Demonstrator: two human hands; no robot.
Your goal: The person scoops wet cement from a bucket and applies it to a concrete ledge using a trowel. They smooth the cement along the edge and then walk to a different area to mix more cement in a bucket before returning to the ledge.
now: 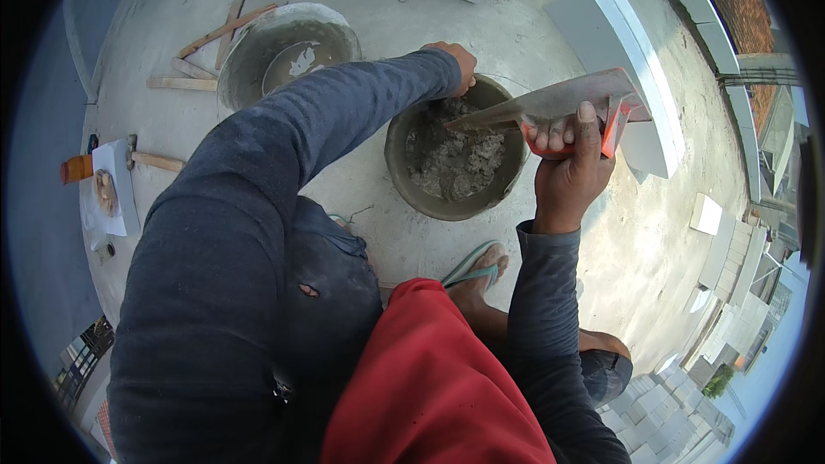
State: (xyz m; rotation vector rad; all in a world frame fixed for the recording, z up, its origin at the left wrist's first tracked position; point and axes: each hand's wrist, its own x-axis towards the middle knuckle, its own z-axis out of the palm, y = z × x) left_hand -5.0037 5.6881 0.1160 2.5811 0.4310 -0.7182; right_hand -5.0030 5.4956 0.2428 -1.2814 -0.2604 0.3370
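A dark round bucket (412,192) stands on the floor in front of me, with lumpy grey mortar (460,161) inside. My left hand (455,62) reaches across to its far rim, fingers curled over the edge. In my right hand (571,163) is a metal trowel (563,96) with a red handle, my fingers wrapped round the handle and the thumb upright along it. The trowel's broad end points right, and its narrow end hangs over the bucket, close above the mortar. Whether the tip touches the mortar I cannot tell.
A wider grey tub (234,77) with some liquid stands at the far left, beside wooden strips (225,30). A hammer (159,161) lies further left. Large white blocks (619,43) stand right and far. My sandalled foot (481,268) is close to the bucket.
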